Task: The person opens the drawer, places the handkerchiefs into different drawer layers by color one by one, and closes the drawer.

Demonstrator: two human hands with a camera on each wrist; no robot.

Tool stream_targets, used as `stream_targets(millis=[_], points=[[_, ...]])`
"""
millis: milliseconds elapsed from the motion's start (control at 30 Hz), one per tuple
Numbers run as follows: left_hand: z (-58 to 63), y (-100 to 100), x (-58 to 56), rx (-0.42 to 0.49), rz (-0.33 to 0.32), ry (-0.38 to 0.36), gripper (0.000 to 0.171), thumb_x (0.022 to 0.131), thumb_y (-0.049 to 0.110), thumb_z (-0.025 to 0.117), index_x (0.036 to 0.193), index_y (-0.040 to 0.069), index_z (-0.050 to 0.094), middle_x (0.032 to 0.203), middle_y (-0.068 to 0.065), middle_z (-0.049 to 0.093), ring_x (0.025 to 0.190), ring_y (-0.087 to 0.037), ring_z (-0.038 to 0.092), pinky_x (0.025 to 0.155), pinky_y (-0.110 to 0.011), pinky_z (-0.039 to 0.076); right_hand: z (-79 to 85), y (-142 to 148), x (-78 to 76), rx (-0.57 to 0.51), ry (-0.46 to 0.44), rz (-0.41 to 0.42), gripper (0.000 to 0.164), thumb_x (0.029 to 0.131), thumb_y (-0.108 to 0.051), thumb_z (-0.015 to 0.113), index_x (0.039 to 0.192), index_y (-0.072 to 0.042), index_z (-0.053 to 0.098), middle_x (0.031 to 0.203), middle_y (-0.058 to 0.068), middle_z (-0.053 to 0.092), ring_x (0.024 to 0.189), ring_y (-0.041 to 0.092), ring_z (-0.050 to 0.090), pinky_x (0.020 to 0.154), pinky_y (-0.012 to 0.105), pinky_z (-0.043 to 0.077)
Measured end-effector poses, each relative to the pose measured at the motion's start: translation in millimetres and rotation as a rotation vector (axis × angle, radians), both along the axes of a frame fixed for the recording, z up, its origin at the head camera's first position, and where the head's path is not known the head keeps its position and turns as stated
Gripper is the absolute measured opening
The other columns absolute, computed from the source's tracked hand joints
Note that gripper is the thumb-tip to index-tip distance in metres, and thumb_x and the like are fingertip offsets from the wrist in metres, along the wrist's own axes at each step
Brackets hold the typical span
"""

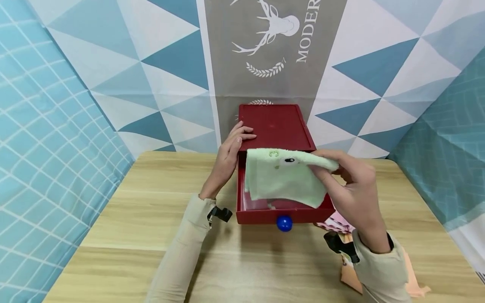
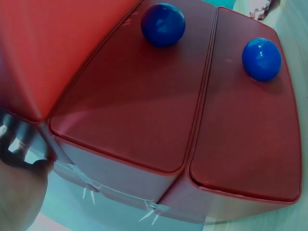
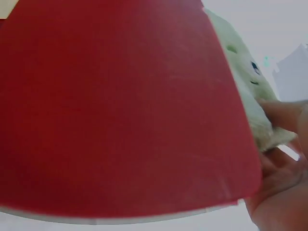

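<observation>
A red drawer cabinet point(image 1: 270, 126) stands against the back wall, with its top drawer point(image 1: 261, 217) pulled out and a blue ball knob point(image 1: 284, 223) on the front. My left hand point(image 1: 226, 158) rests on the cabinet's left top edge, fingers extended over the top. Above the open drawer, my right hand point(image 1: 356, 187) pinches a pale green towel point(image 1: 282, 183) with a small embroidered face by its right end. The towel hangs folded, covering much of the drawer's opening. Two lower drawers with blue knobs point(image 2: 261, 59) show closed in the left wrist view.
Pink patterned cloth point(image 1: 339, 223) lies to the right of the drawer, partly behind my right wrist. Orange cloth point(image 1: 350, 277) is on the wooden table point(image 1: 151, 219) under my right forearm. A patterned backdrop point(image 1: 178, 75) rises directly behind the cabinet.
</observation>
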State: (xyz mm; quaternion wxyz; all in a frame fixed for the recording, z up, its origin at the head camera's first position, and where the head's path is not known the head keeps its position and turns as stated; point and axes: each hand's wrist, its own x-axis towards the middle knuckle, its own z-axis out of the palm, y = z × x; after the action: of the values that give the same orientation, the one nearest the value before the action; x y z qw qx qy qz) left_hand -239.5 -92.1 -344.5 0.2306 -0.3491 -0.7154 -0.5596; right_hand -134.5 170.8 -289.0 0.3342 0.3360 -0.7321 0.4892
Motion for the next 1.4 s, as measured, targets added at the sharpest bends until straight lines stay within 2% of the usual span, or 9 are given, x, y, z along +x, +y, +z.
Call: stream_targets(millis=[167,300,633,800,900,1100,1200,1333,1400], points=[[2.3,0,0.5,-0.004,0.014,0.002,0.038,0.105,0.001,0.03,0.12,-0.013,0.063,0.134,-0.03,0.053,0.146,-0.046,0.024,0.123,-0.044,0.014,-1.5,-5,-2.3,-0.072,0.035,-0.026,0.03,0.08,0.015,0.072,0.11,0.009,0.069,0.104,0.014,0.072,0.089,0.013,0.071,0.081,0.022,0.057],[2.6,1,0.8,-0.008,0.021,-0.005,0.038,0.104,0.0,0.031,0.119,-0.013,0.063,0.134,-0.03,0.053,0.146,-0.046,0.024,0.123,-0.043,0.015,-3.0,-6,-4.3,-0.041,0.021,-0.016,0.036,0.077,0.019,0.071,0.111,0.006,0.069,0.105,0.013,0.072,0.089,0.013,0.07,0.079,0.021,0.057],[4.1,2,1.6,-0.008,0.022,0.006,0.037,0.104,-0.002,0.031,0.117,-0.014,0.063,0.133,-0.031,0.053,0.145,-0.048,0.024,0.123,-0.044,0.015,-10.7,-2,-13.2,0.116,-0.145,0.015,0.033,0.084,0.011,0.071,0.113,-0.006,0.07,0.102,0.002,0.069,0.072,0.011,0.061,0.058,0.018,0.052],[3.4,2,1.2,-0.006,0.029,0.008,0.036,0.103,-0.003,0.032,0.116,-0.014,0.063,0.132,-0.031,0.053,0.145,-0.048,0.024,0.123,-0.042,0.015,-17.5,-1,-23.1,0.186,-0.24,0.032,0.027,0.09,0.001,0.07,0.113,-0.013,0.07,0.101,-0.002,0.069,0.068,0.011,0.061,0.055,0.022,0.051],[3.1,3,1.8,-0.002,0.029,0.016,0.036,0.103,-0.003,0.032,0.116,-0.014,0.063,0.132,-0.032,0.053,0.144,-0.048,0.024,0.123,-0.043,0.015,-20.6,-2,-27.4,0.227,-0.282,0.037,0.023,0.092,-0.006,0.07,0.113,-0.017,0.07,0.102,-0.003,0.07,0.072,0.01,0.064,0.059,0.023,0.053],[2.9,4,2.0,0.006,0.028,0.016,0.037,0.104,-0.001,0.031,0.116,-0.014,0.064,0.132,-0.031,0.054,0.145,-0.047,0.024,0.123,-0.044,0.014,-21.9,-2,-30.2,0.357,-0.317,-0.05,0.027,0.092,-0.013,0.072,0.117,-0.021,0.07,0.108,-0.006,0.071,0.084,0.008,0.062,0.066,0.023,0.05],[-8.4,1,-10.0,0.005,0.038,0.013,0.038,0.105,0.004,0.032,0.119,-0.008,0.066,0.136,-0.023,0.055,0.148,-0.039,0.024,0.123,-0.041,0.015,-21.4,0,-31.2,0.403,-0.344,-0.071,0.033,0.092,-0.015,0.072,0.125,-0.02,0.068,0.115,-0.002,0.07,0.094,0.013,0.061,0.075,0.03,0.052],[-23.2,-2,-25.4,-0.008,0.056,0.013,0.04,0.107,0.014,0.033,0.122,0.004,0.068,0.139,-0.007,0.056,0.149,-0.026,0.025,0.122,-0.036,0.016,-21.2,4,-32.0,0.402,-0.379,-0.08,0.04,0.093,-0.015,0.07,0.133,-0.017,0.063,0.125,0.006,0.066,0.105,0.024,0.063,0.085,0.045,0.058],[-23.2,-2,-25.3,-0.014,0.062,0.006,0.04,0.107,0.016,0.033,0.122,0.005,0.069,0.139,-0.005,0.056,0.149,-0.024,0.025,0.122,-0.035,0.017,-20.6,7,-32.3,0.391,-0.373,-0.091,0.041,0.093,-0.013,0.07,0.133,-0.016,0.064,0.128,0.007,0.065,0.11,0.026,0.064,0.087,0.048,0.057]])
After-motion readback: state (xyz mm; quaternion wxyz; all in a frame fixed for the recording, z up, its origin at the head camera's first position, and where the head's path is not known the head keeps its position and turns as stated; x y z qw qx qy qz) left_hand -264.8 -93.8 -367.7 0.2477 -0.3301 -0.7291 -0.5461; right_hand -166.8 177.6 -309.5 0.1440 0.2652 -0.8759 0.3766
